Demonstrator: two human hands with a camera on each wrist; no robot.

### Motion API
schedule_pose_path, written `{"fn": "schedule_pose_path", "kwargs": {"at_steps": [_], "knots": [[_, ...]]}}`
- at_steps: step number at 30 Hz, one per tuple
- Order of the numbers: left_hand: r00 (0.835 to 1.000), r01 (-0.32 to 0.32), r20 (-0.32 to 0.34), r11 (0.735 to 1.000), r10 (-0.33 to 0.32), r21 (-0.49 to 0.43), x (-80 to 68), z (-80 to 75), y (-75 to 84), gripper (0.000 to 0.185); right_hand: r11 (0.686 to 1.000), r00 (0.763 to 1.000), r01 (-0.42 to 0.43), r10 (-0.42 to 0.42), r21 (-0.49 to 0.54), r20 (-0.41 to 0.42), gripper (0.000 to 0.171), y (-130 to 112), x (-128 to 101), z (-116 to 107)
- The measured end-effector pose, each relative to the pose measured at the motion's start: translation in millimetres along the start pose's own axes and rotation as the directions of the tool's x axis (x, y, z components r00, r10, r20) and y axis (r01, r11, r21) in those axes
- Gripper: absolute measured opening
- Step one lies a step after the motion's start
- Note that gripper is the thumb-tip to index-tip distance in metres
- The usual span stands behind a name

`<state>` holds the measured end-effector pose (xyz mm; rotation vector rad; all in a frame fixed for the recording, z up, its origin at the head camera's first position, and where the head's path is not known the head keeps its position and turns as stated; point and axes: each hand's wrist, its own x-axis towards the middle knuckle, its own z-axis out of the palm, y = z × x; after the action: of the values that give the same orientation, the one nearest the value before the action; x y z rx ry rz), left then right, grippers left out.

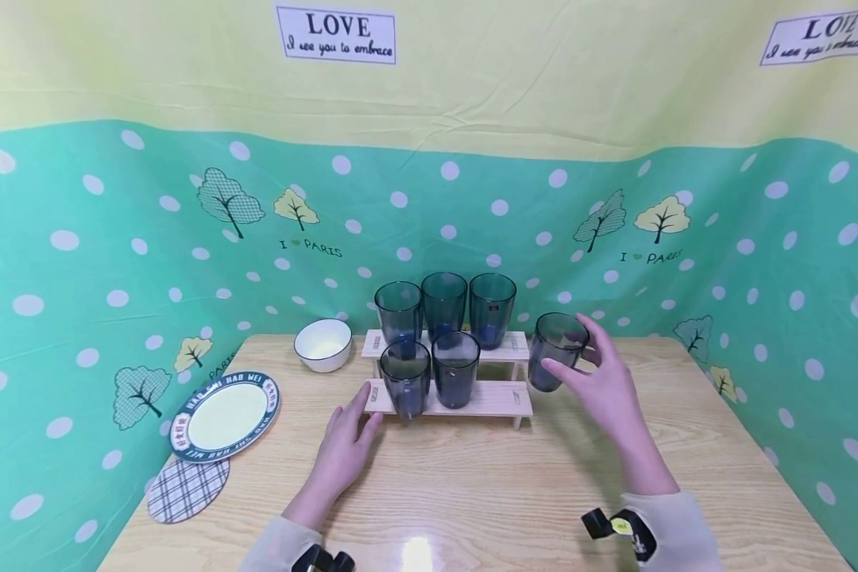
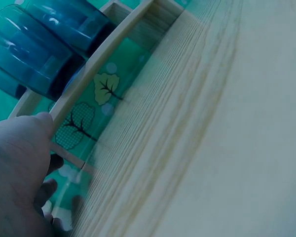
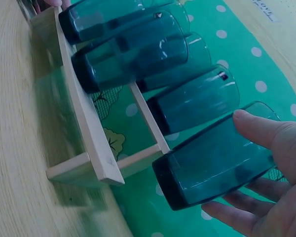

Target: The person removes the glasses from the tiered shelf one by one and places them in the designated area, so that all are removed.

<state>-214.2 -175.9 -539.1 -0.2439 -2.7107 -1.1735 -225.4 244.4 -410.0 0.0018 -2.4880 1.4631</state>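
A tinted glass tumbler (image 1: 556,353) is in my right hand (image 1: 608,389), just right of a two-tier wooden rack (image 1: 486,397). In the right wrist view the thumb (image 3: 259,126) presses one side of that tumbler (image 3: 212,158) and the fingers lie along the other. It tilts slightly, its base near the end of the upper shelf. My left hand (image 1: 345,445) touches the left end of the lower shelf, fingers relaxed, a fingertip (image 2: 44,118) at the shelf's corner. Two matching tumblers (image 1: 456,373) stand on the lower shelf and three (image 1: 443,306) on the upper.
A white bowl (image 1: 322,345) with a dark rim stands left of the rack. Farther left, a blue-rimmed oval plate (image 1: 272,401) overlaps a plaid round mat (image 1: 186,492). Polka-dot cloth (image 1: 429,199) encloses the wooden table (image 1: 472,492) at the back and sides.
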Motion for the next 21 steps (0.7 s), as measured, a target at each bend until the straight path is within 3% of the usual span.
{"fn": "schedule_pose_path", "kwargs": {"at_steps": [21], "knots": [[1.000,-0.008,-0.003,1.000,0.008,-0.009,0.9,-0.4,-0.7,0.059,0.998,0.995,-0.056,0.057,0.011,-0.083,0.107,33.1,12.8,0.8]]}}
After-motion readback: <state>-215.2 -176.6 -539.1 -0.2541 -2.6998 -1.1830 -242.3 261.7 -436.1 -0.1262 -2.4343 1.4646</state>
